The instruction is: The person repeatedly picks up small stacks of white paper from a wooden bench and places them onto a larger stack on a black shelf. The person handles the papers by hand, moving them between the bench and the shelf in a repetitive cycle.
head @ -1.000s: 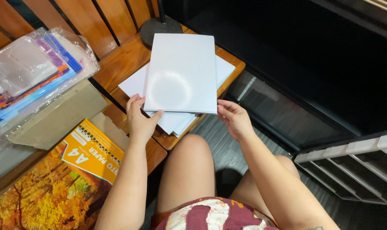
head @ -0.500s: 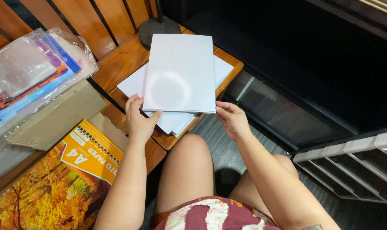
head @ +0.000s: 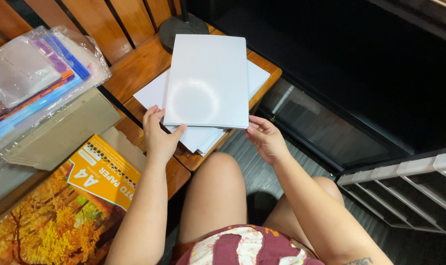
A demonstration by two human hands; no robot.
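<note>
A glossy white stack of sheets (head: 208, 81) is lifted a little above a small wooden table (head: 139, 68). My left hand (head: 159, 135) grips its near left corner, thumb on top. My right hand (head: 266, 138) supports the near right corner from below, fingers under the edge. Beneath the held stack, more white sheets (head: 152, 93) lie spread on the table, sticking out to the left and right.
A dark round lamp base (head: 181, 27) stands at the table's far edge. To the left lie clear plastic bags of coloured paper (head: 31, 78), a brown cardboard piece (head: 61, 130) and an orange photo paper pack (head: 61, 206). A white drawer unit (head: 409, 191) is at right.
The held stack has shifted very slightly toward the left and away; both hands keep the same grip.
</note>
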